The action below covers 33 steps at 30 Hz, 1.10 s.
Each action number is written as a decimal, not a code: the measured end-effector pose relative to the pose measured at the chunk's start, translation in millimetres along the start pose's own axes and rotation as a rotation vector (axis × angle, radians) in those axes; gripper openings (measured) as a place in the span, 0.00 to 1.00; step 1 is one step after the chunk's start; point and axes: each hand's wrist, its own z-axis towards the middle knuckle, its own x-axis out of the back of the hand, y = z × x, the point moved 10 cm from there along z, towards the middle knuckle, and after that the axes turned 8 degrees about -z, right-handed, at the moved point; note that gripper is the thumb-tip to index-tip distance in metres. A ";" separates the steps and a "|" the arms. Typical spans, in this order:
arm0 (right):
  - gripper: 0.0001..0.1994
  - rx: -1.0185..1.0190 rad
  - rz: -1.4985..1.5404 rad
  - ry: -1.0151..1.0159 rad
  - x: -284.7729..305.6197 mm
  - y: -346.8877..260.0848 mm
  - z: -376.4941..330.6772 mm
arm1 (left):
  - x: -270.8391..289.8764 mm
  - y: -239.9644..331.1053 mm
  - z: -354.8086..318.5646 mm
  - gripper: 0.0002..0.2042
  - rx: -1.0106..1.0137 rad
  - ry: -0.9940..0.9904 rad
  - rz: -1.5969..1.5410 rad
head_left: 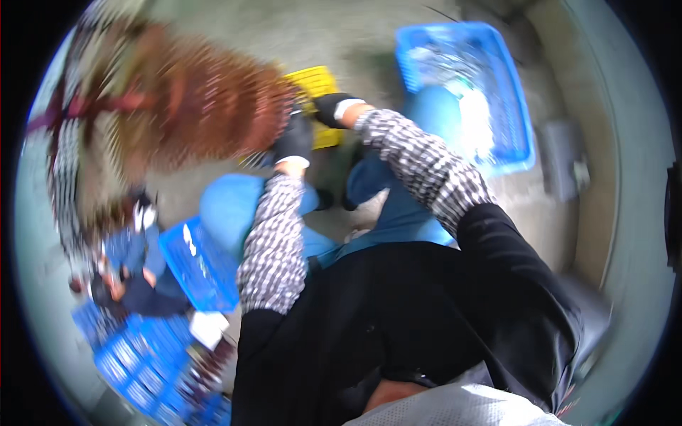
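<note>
My left hand (293, 136), in a black glove with a white cuff, is against the right end of a large reddish-brown ribbed bundle (206, 96). The bundle is smeared by motion, so its kind is unclear. My right hand (332, 109), gloved the same way, is beside the left, in front of a yellow slatted crate (314, 81). Dark gloves and blur hide the fingers of both hands, and what they grip does not show. Checked sleeves cover both my forearms, which reach forward between my blue-clad knees.
A blue crate (527, 135) with clear plastic pieces stands at the right, near a wall and a grey block (561, 160). Another blue crate (202, 263) is by my left knee. A person in dark clothes (153, 280) works at the left, behind stacked blue crates (145, 362).
</note>
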 end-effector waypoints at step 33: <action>0.20 -1.181 -0.054 0.081 -56.4 376.1 -406.6 | 3.3 8.2 -10.2 0.29 -0.151 0.076 0.018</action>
